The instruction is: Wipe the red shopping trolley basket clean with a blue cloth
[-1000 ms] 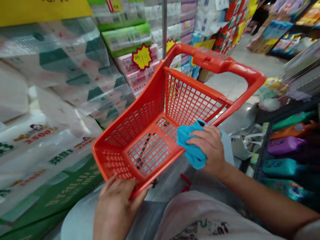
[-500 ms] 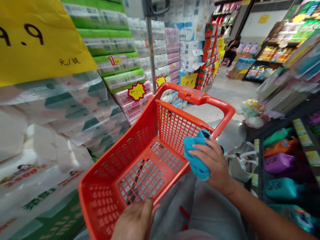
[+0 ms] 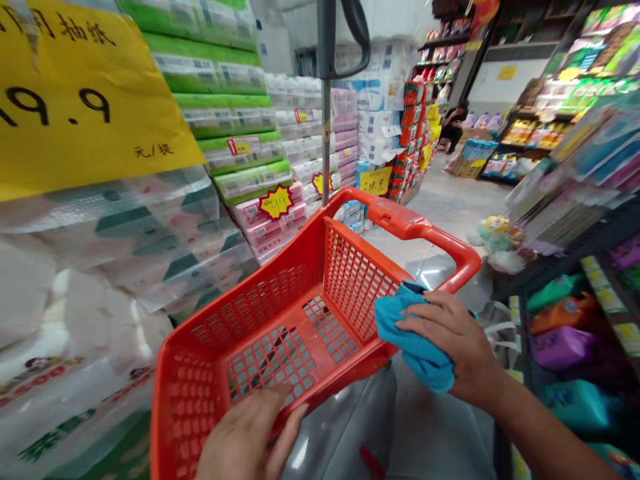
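Note:
An orange plastic shopping basket (image 3: 280,313) with a grid floor and a thick handle (image 3: 420,230) is tilted in front of me, nothing inside it. My left hand (image 3: 247,437) grips its near rim at the bottom of the view, fingers curled over the edge. My right hand (image 3: 453,337) is closed on a blue cloth (image 3: 413,340) and presses it against the basket's right side wall, just below the handle.
Stacks of wrapped tissue packs (image 3: 150,220) with yellow price signs (image 3: 75,107) fill the left. A metal pole (image 3: 326,100) rises behind the basket. Shelves of coloured bottles (image 3: 570,327) line the right. A tiled aisle (image 3: 450,200) runs ahead, with a person (image 3: 453,123) far down it.
The view lifted and the basket sank lower in it. My right hand slid the cloth along the right wall toward the handle end. My left hand kept its hold on the near rim.

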Demonstrator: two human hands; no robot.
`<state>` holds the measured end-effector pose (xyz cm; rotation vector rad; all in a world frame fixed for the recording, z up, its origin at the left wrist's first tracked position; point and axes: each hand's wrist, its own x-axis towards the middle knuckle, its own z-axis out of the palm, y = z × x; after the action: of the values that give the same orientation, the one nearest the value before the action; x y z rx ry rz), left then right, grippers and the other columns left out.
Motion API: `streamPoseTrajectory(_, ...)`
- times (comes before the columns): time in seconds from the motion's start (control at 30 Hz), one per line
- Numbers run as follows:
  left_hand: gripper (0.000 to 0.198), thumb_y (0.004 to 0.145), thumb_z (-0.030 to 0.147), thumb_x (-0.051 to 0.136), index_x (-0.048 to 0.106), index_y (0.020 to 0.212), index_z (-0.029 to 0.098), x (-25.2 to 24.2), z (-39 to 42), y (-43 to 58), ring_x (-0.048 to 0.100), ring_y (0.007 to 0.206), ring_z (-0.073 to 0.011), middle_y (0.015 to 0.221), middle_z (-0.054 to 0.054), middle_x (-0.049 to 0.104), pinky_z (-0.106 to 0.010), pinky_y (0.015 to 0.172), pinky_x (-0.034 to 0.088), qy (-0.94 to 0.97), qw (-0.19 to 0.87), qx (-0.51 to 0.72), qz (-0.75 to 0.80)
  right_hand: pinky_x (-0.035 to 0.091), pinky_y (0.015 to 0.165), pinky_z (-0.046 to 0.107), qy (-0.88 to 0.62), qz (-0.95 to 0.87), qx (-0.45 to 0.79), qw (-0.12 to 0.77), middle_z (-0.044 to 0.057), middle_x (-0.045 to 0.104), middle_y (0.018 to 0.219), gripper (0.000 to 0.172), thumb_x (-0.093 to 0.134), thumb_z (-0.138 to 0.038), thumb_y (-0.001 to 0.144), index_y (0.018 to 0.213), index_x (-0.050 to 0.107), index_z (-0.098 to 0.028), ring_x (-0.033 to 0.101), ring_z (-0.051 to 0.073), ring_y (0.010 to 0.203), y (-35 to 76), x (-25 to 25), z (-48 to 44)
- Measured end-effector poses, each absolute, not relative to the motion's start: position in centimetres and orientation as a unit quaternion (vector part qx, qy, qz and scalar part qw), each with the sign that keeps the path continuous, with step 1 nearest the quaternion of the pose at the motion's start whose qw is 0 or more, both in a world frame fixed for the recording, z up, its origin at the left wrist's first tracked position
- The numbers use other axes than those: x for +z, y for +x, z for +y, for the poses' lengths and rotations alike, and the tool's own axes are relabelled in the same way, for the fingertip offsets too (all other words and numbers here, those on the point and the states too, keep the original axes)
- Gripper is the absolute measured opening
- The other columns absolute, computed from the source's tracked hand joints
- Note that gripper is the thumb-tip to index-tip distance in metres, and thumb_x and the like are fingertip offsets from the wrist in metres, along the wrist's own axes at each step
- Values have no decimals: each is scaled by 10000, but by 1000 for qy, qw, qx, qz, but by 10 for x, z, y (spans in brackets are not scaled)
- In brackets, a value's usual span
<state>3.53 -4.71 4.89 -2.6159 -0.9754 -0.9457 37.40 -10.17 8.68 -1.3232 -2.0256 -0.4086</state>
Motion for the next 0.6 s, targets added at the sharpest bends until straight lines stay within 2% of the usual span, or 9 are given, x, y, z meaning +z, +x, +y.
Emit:
streamPoseTrajectory(0.07, 325, 1030, 417, 410, 650, 1012, 197, 43, -45, 59, 733, 751, -155, 867, -23, 765, -261, 701, 588, -877, 103, -326, -338, 487, 972, 477, -481, -800, -146, 329, 56, 734, 1097, 289, 590, -272, 885, 1160, 666, -227, 631, 263, 1048, 358, 90, -98)
streamPoseTrajectory(0.23, 363, 1045, 226, 299, 658, 1029, 180, 30, -37, 83, 711, 678, -135, 785, -11, 749, -237, 621, 557, -875, 146, -348, -303, 514, 890, 431, -485, -813, -138, 291, 56, 732, 1114, 295, 567, -280, 907, 1189, 634, -229, 665, 238, 985, 379, 109, -87)
streamPoseTrajectory(0.37, 313, 1002, 149, 350, 659, 1043, 176, 31, -30, 64, 720, 718, -133, 805, -14, 760, -234, 684, 566, -871, 148, -372, -285, 513, 872, 457, -546, -750, -212, 308, 78, 730, 1091, 260, 631, -334, 897, 1139, 660, -243, 685, 277, 971, 428, 119, -85)
streamPoseTrajectory(0.43, 259, 983, 163, 411, 664, 1025, 188, 36, -27, 54, 726, 732, -142, 823, -13, 765, -246, 703, 574, -867, 128, -382, -294, 514, 879, 465, -557, -729, -215, 334, 78, 729, 1071, 236, 639, -333, 895, 1114, 662, -248, 691, 283, 961, 438, 119, -88)
streamPoseTrajectory(0.6, 225, 989, 321, 498, 658, 879, 207, 59, -22, 70, 701, 654, -141, 746, -5, 733, -235, 603, 556, -852, 25, -395, -342, 546, 835, 426, -512, -769, -140, 356, 51, 732, 1035, 248, 610, -317, 897, 1139, 648, -274, 705, 255, 938, 418, 120, -103)
